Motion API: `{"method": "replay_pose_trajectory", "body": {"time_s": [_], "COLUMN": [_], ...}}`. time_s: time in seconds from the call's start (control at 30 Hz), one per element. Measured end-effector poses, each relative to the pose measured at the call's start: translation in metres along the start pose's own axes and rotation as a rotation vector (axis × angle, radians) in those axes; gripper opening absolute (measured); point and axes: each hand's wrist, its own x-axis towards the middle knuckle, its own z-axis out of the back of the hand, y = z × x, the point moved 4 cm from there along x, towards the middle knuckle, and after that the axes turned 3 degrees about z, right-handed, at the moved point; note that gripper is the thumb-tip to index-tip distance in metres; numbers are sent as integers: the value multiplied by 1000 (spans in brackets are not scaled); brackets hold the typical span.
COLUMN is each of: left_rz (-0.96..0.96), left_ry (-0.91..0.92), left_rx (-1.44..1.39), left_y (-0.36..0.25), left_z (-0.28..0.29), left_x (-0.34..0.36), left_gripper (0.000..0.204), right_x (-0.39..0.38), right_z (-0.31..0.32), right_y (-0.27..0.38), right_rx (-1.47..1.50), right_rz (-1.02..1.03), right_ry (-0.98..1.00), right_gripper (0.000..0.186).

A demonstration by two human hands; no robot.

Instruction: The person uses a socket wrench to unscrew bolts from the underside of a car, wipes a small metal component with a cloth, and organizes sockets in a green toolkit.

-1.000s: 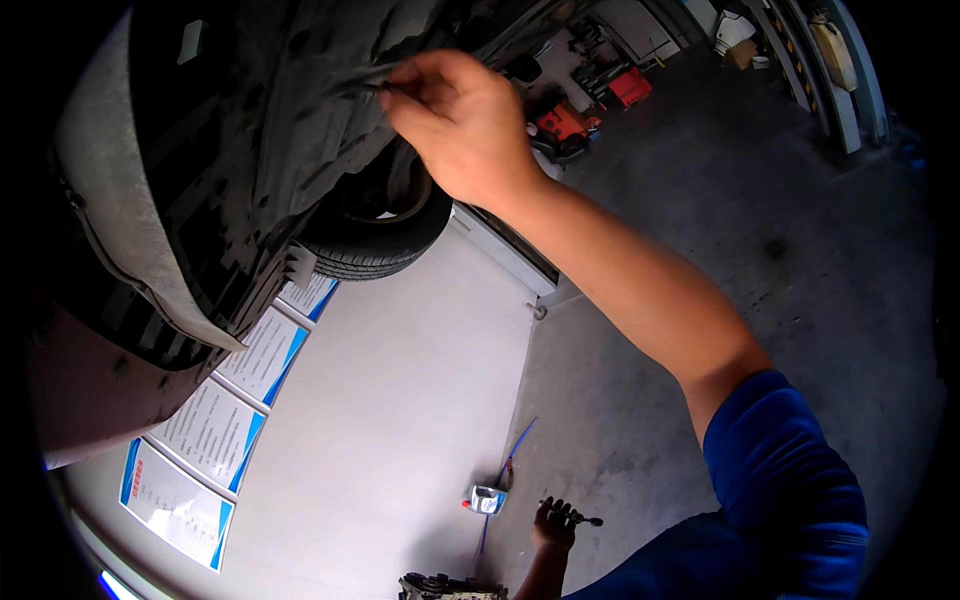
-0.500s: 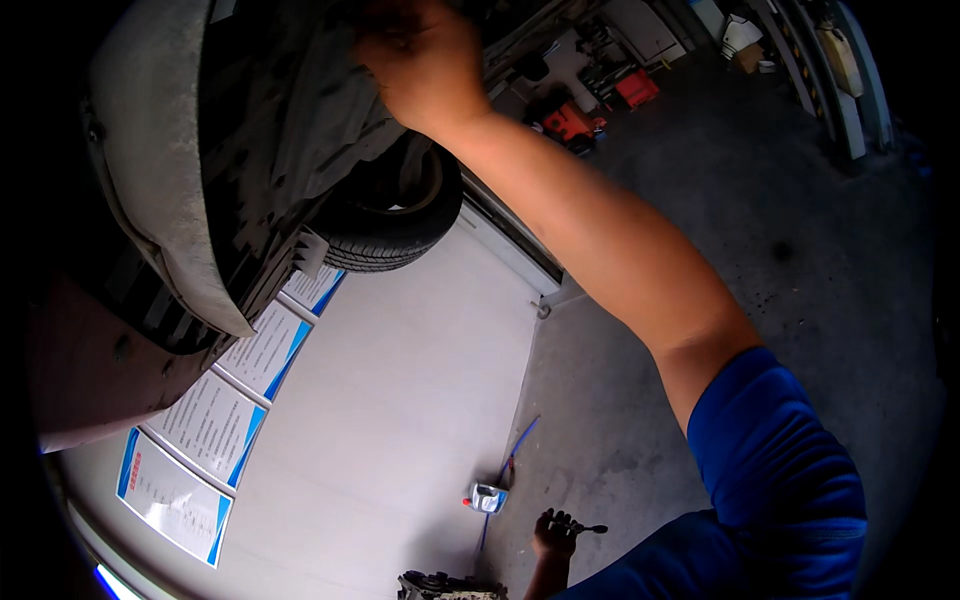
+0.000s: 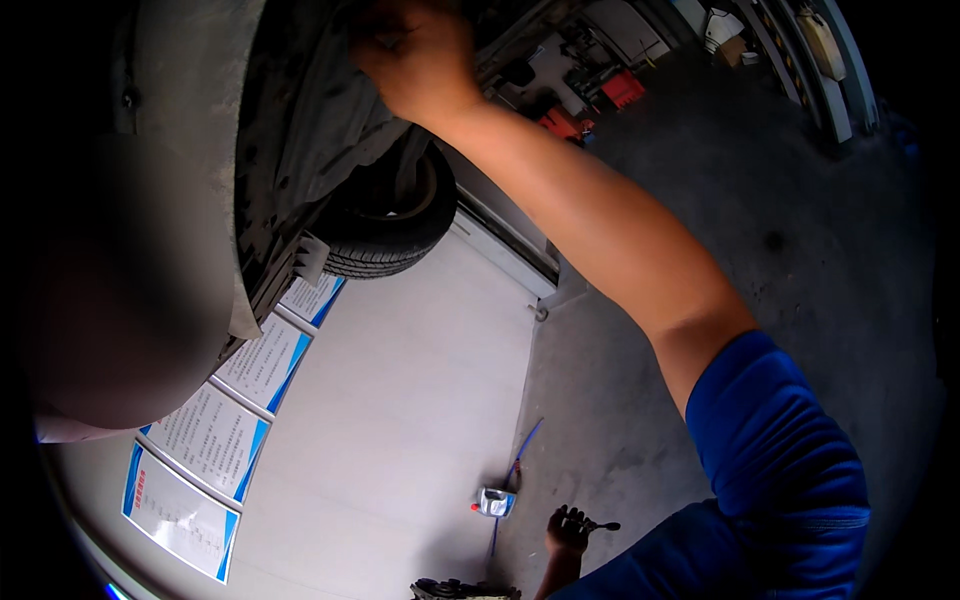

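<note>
My right hand [image 3: 425, 65] is raised to the underside of a vehicle [image 3: 310, 120], its bare forearm and blue sleeve crossing from the lower right. Its fingers look curled in against the dark underbody; shadow and the top edge hide what they grip. Low in the picture, my left hand [image 3: 567, 530] is closed round a slim dark tool [image 3: 606, 526], whose rounded end sticks out to the right. The tool's exact kind is too dark to tell. Beyond the right wrist is a black tyre [image 3: 385, 240].
A grey body panel [image 3: 190, 120] hangs at the left. Posters [image 3: 185, 510] line the pale wall. Near the wall's foot lie a grey bottle with a red cap [image 3: 494, 502] and a blue hose [image 3: 528, 440]. Red equipment [image 3: 622, 90] stands far off; a dark mechanical part [image 3: 465, 590] shows at the bottom edge.
The view has shifted slightly, and the grey panel fills more of the left side, with a dark blur over it. Both hands keep nearly the same pose.
</note>
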Motion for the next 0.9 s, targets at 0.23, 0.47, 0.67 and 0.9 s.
{"method": "replay_pose_trajectory", "body": {"time_s": [0.23, 0.47, 0.67, 0.9], "left_rz": [-1, 36, 53, 64], "left_ry": [-2, -12, 47, 84], "left_rx": [56, 58, 40, 17], "left_y": [-5, -4, 1, 11], "left_z": [3, 9, 13, 2], "left_x": [-8, -6, 11, 10], "left_gripper": [28, 27, 25, 26], "right_x": [-7, -8, -6, -12], "right_z": [-7, -17, -35, -28], "right_y": [-10, -19, -32, -19], "right_rx": [163, 389, 715, 504], "right_rz": [-263, -641, -661, -704], "right_ry": [-42, -24, -3, 65], "right_gripper": [10, 17, 23, 23]}}
